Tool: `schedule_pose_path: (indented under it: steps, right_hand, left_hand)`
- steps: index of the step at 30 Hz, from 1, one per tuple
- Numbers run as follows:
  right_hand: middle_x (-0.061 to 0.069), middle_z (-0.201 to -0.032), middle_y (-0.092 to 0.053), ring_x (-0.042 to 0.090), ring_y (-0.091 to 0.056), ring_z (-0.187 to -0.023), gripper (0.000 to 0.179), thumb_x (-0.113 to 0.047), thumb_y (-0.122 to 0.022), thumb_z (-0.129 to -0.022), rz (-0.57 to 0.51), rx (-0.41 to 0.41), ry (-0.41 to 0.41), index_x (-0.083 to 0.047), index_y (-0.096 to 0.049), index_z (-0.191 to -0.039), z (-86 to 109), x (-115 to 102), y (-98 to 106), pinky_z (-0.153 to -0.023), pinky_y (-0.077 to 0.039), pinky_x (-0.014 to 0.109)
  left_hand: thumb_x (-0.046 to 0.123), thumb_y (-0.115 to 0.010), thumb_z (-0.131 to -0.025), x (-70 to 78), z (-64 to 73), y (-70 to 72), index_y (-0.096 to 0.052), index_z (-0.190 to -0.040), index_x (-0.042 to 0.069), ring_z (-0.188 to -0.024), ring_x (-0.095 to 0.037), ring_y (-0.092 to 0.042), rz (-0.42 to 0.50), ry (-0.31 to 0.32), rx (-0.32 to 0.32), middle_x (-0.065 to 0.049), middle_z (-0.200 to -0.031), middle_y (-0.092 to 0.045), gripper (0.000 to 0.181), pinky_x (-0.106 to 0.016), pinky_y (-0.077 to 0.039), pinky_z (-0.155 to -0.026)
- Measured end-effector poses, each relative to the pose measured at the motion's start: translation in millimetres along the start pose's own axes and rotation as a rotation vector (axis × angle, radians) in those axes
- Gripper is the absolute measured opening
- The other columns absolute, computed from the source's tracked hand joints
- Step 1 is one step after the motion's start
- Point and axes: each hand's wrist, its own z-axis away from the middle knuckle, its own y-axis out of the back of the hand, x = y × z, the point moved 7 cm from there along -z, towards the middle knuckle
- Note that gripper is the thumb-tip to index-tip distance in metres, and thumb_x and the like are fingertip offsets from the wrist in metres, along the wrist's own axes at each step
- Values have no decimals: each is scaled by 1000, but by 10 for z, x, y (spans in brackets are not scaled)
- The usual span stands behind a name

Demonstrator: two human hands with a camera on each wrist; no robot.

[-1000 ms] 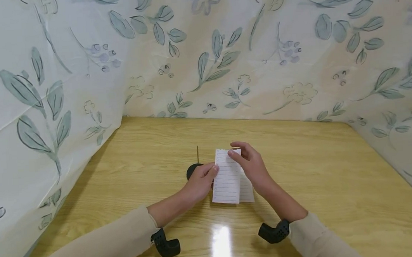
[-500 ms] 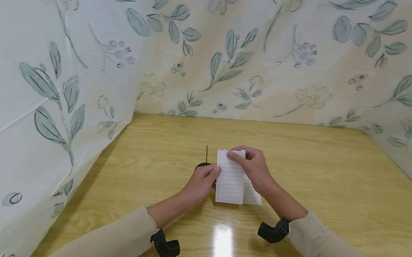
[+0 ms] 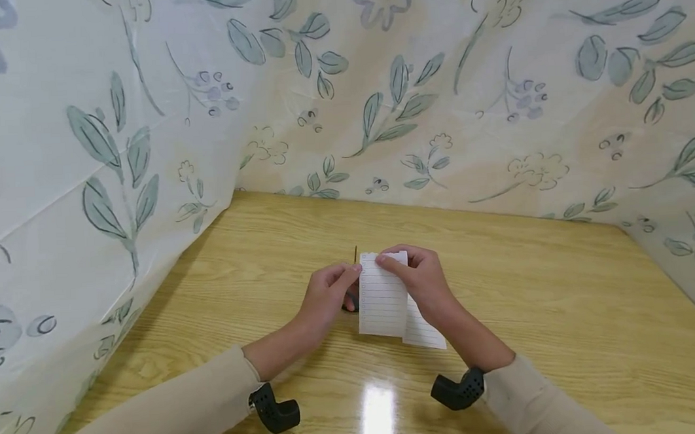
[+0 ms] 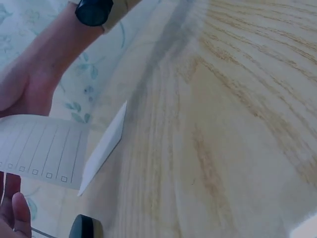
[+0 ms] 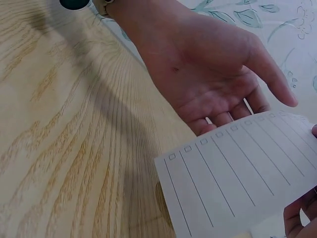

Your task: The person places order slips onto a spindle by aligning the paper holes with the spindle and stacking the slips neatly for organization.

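Note:
My right hand [image 3: 426, 285] pinches a white lined checklist sheet [image 3: 381, 304] near its top right corner, thumb in front, fingers behind. A second lined sheet [image 3: 423, 330] fans out behind it, lower right. My left hand [image 3: 319, 307] is at the front sheet's left edge. In the right wrist view its fingers reach behind the sheet [image 5: 228, 178], while the thumb [image 5: 275, 82] stands slightly off the edge. Just behind the paper is a thin upright spike [image 3: 356, 252] on a dark base [image 3: 350, 302], mostly hidden by the hand and sheet.
The wood-grain table [image 3: 540, 285] spreads around the hands. A floral cloth [image 3: 412, 109] hangs along the back and both sides. Black wrist cameras [image 3: 275, 409] stick out below both cuffs. A bright reflection [image 3: 378, 415] lies on the near tabletop.
My left hand has slid up the sheet's left edge, its thumb easing off the paper. The right fingers have closed on the top. The rear sheet fans further right, and the head view has turned left.

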Motion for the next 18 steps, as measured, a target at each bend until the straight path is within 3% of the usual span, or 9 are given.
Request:
schedule_pose_path:
  steps: [8,18]
  right_hand:
    - [-5,-84,-68,12,-62,-74,22,-20,-69,-89,2,-2,8,0,-69,-98,-43,-72,-89,-67,-53,27]
    - [-4,-85,-67,14,-62,-75,23,-20,-69,-89,-3,8,14,1,-69,-99,-113,-119,-187,-68,-52,27]
  left_hand:
    - [20,-55,-98,163,-65,111,-56,-90,2,-60,-17,-50,43,-78,58,-3,-69,-49,19,-24,-44,-54]
    - [17,-55,-97,313,-196,149,-57,-86,1,-57,-21,-43,-50,-113,71,-3,-67,-47,19,-25,-41,-53]
